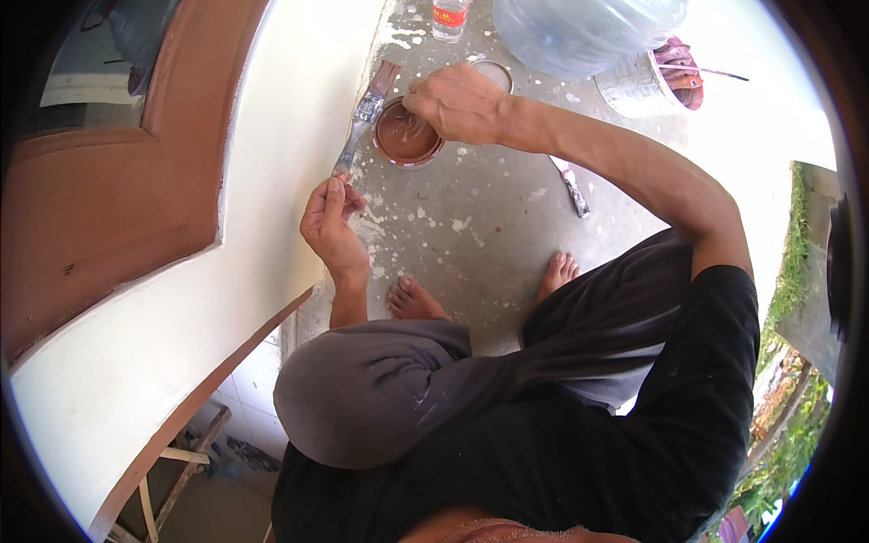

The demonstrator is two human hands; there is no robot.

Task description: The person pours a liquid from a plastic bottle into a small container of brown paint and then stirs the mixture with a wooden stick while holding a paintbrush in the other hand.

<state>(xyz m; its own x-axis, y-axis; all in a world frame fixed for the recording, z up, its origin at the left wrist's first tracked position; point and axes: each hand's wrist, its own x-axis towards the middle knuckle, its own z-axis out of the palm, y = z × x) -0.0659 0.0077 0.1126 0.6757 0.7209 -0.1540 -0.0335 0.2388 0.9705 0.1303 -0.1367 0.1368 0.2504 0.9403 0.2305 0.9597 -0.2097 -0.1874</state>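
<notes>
While crouched over the spattered concrete floor (pixel 489 262), holds a paintbrush (pixel 367 113) pinched by the handle's end between thumb and fingertips of the left hand (pixel 335 222). Stretches away from that hand towards the far side, long axis running roughly near to far, bristles at the far end and leaning slightly right. Lies along the foot of the pale wall (pixel 290 118), just left of the open paint tin (pixel 412 164). Makes the left hand clearly the nearer one to the handle, and the right hand (pixel 462 101) the nearer one to the tin.

Reaches across from the right with that other arm, fingers bent down at the tin's far right rim; cannot tell whether gripping the rim or merely resting there.

To count: one paintbrush in hand, one tin with brown paint (pixel 407 138) inside, one round lid (pixel 493 76) on the floor just beyond the right hand. Farther off, one small clear bottle (pixel 449 22) with a red label, one large clear jug (pixel 584 32), and one whitish bucket (pixel 625 86) at far right, bearing one thin stick (pixel 711 71). On the floor, right of the tin, one slim tool (pixel 574 192) with a spattered handle. Nearer, two bare feet, left (pixel 415 299) and right (pixel 556 275).
</notes>
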